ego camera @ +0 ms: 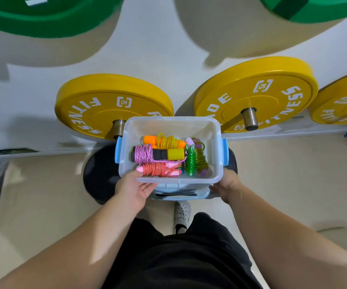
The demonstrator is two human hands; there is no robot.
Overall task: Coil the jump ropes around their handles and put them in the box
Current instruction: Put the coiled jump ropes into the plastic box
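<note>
A translucent white box (216,142) with blue side latches is in front of me, above a black round object. Inside lie several coiled jump ropes: a pink-purple rope with black and yellow handles (158,156), a red rope with pink handles (158,170), an orange one (164,141), and a green one (191,161). My left hand (133,188) grips the box's near left corner, thumb over the rim. My right hand (227,186) holds the near right corner, its fingers hidden under the box. A blue lid (181,193) sits beneath the box.
Yellow weight plates (97,105) (272,88) hang on pegs against the white wall just behind the box. Green plates (43,15) hang higher up. A black round object (99,174) lies under the box. My shoe (182,213) and black shorts are below. The floor is beige.
</note>
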